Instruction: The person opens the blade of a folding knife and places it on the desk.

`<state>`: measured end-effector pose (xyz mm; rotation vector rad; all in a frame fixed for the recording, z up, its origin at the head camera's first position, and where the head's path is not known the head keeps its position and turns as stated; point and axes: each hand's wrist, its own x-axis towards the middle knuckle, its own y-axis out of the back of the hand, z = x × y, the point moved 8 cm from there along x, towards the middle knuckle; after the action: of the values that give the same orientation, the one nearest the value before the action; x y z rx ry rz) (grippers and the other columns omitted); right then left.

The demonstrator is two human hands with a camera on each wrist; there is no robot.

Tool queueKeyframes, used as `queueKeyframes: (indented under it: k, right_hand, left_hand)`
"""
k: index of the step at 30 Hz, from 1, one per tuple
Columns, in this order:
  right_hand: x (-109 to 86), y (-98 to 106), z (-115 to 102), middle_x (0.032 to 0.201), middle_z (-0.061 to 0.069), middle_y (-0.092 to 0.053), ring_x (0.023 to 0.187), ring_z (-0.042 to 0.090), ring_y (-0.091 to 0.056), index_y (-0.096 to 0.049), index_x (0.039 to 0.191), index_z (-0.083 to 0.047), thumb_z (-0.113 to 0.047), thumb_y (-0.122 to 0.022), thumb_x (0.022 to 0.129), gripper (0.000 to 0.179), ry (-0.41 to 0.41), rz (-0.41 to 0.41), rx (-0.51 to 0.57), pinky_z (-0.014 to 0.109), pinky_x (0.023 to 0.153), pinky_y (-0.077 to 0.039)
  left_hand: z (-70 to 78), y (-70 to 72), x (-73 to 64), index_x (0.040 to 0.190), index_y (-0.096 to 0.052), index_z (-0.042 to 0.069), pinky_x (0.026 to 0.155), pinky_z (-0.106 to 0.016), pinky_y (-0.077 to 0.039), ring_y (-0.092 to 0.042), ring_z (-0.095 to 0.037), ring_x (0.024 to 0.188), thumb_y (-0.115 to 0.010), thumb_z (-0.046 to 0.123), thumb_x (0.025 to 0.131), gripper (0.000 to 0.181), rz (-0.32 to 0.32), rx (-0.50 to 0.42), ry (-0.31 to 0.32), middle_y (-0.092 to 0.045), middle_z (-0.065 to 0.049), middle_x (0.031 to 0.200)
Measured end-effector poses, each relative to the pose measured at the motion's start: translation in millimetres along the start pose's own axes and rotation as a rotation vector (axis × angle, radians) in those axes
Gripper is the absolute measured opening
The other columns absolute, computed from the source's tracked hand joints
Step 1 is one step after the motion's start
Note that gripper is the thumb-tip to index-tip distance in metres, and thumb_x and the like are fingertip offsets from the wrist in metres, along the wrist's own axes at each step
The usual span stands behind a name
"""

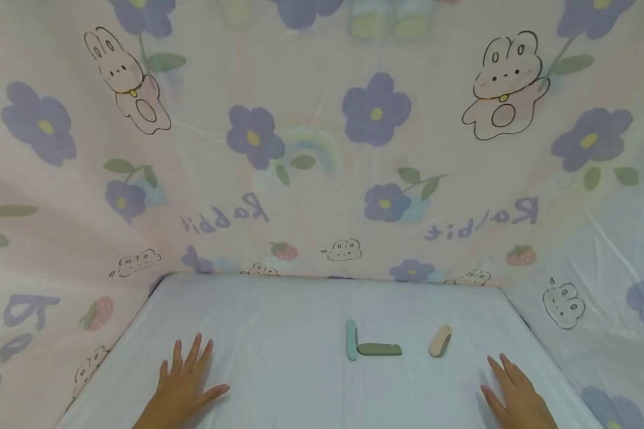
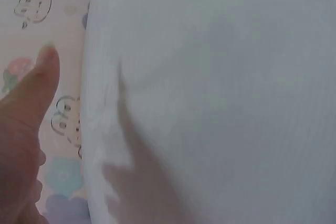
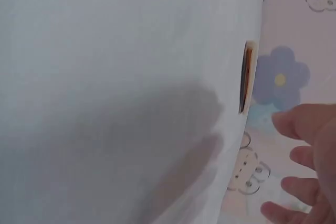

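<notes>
My left hand (image 1: 183, 384) is over the left part of the white table with its fingers spread, holding nothing. On the right side, my right hand (image 1: 517, 393) also has its fingers extended and holds nothing. Between the hands lie three slim, rounded, handle-like pieces. The teal one (image 1: 351, 340) points away from me, and a green one (image 1: 380, 350) lies crosswise with its end at the teal one's side. Nearest my right hand is the beige one (image 1: 440, 341), lying slantwise; in the right wrist view this beige piece (image 3: 251, 72) shows a dark, brownish inner side.
The white tabletop (image 1: 279, 369) reaches back to a hanging cloth (image 1: 311, 77) printed with rabbits and purple flowers. The same cloth encloses the table at left and right. Shadows of the hands fall on the tabletop in both wrist views.
</notes>
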<state>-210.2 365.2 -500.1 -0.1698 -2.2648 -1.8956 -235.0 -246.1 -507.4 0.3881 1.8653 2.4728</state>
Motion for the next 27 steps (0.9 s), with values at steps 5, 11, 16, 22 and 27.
queueKeyframes:
  k: [5, 11, 16, 22, 27]
  right_hand:
    - [3.9, 11, -31, 0.128, 0.027, -0.045, 0.111, 0.044, -0.044, -0.049, 0.126, 0.004, -0.022, -0.072, 0.079, 0.059, 0.082, 0.148, 0.012, 0.062, 0.078, -0.042]
    - [10.8, 14, -57, 0.122, 0.019, -0.054, 0.107, 0.037, -0.051, -0.053, 0.125, -0.002, -0.017, -0.075, 0.075, 0.056, 0.194, 0.238, 0.066, 0.055, 0.080, -0.045]
    - [17.4, 4, -68, 0.118, 0.014, -0.058, 0.105, 0.034, -0.056, -0.057, 0.122, -0.005, -0.019, -0.073, 0.079, 0.048, 0.163, 0.153, 0.098, 0.052, 0.083, -0.045]
    - [22.7, -17, -73, 0.117, 0.010, -0.060, 0.105, 0.032, -0.057, -0.060, 0.120, -0.010, -0.024, -0.070, 0.082, 0.041, 0.082, 0.008, 0.125, 0.052, 0.084, -0.046]
    - [26.4, -21, -83, 0.116, 0.006, -0.061, 0.106, 0.028, -0.057, -0.063, 0.117, -0.012, -0.023, -0.069, 0.084, 0.036, 0.105, 0.017, 0.165, 0.049, 0.087, -0.046]
  left_hand:
    - [26.4, -9.3, 5.9, 0.143, -0.030, 0.001, 0.095, -0.071, -0.017, 0.002, -0.049, 0.134, -0.055, 0.057, 0.085, 0.085, -0.033, -0.100, -0.049, -0.012, -0.026, 0.150]
    - [53.1, -19.6, 10.1, 0.146, -0.026, 0.006, 0.100, -0.065, -0.019, -0.002, -0.041, 0.137, -0.053, 0.053, 0.089, 0.078, -0.093, -0.273, -0.053, -0.011, -0.018, 0.152]
    - [70.8, -27.1, 15.7, 0.147, -0.027, 0.013, 0.103, -0.057, -0.024, -0.010, -0.030, 0.139, -0.050, 0.053, 0.090, 0.073, -0.127, -0.359, -0.041, -0.016, -0.008, 0.153]
    - [96.6, -40.4, 17.4, 0.147, -0.027, 0.012, 0.102, -0.054, -0.027, -0.023, -0.030, 0.136, -0.044, 0.054, 0.093, 0.071, -0.220, -0.369, -0.107, -0.021, -0.009, 0.151]
    - [115.4, -38.6, 23.2, 0.147, -0.028, 0.013, 0.103, -0.050, -0.029, -0.028, -0.026, 0.135, -0.044, 0.051, 0.094, 0.067, -0.204, -0.379, -0.164, -0.026, -0.005, 0.150]
